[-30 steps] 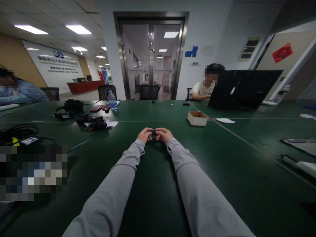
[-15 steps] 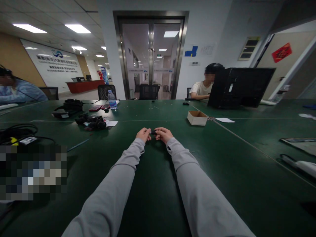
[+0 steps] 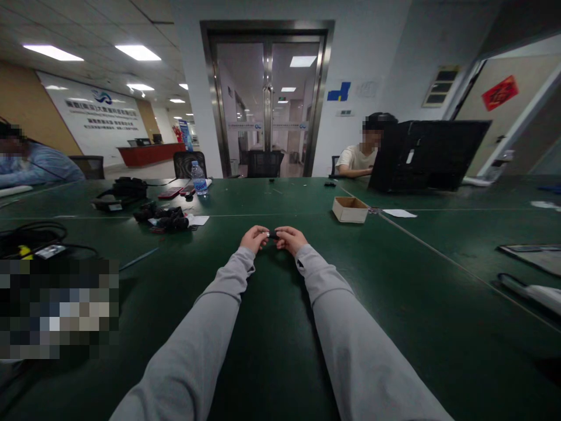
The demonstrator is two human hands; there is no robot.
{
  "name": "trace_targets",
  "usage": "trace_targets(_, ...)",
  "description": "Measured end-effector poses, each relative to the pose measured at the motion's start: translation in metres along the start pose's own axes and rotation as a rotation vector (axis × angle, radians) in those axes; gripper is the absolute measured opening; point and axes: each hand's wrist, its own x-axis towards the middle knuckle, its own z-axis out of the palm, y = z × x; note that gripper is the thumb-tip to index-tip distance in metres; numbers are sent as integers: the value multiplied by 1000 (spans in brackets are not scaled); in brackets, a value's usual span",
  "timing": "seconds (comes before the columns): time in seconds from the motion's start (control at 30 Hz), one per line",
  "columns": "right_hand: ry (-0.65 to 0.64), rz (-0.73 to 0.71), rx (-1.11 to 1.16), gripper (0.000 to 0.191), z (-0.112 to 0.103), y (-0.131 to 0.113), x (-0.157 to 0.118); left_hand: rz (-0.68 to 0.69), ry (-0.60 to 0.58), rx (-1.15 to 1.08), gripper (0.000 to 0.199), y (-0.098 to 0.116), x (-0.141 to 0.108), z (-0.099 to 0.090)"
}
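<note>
Both arms reach forward over the dark green table (image 3: 272, 327). My right hand (image 3: 291, 238) is closed on a small dark object (image 3: 273, 235), whose shape is too small to make out. My left hand (image 3: 255, 238) is closed too, its fingertips at the object's left end, where a small bright, silvery part shows. The two hands face each other just above the tabletop, a narrow gap between them.
An open cardboard box (image 3: 350, 210) stands right of my hands, near white paper (image 3: 399, 213). To the left are black devices (image 3: 162, 216), a bottle (image 3: 199, 179) and cables (image 3: 33, 237). A monitor (image 3: 429, 155) partly hides a seated person (image 3: 357, 158); another sits far left.
My left hand has shifted very slightly left, and more of the bright part shows between the hands. My right hand looks nearly still.
</note>
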Motion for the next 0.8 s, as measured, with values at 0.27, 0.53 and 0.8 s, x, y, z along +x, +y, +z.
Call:
trace_targets(0.27,10,1,6,12,0,0,0,14,27,6,19,-1,1,1)
trace_targets(0.53,9,-4,10,13,-1,1,0,8,95,22,27,-5,1,2)
trace_targets(0.8,4,2,2,12,0,-1,-2,37,42,-56,25,-1,-1,0)
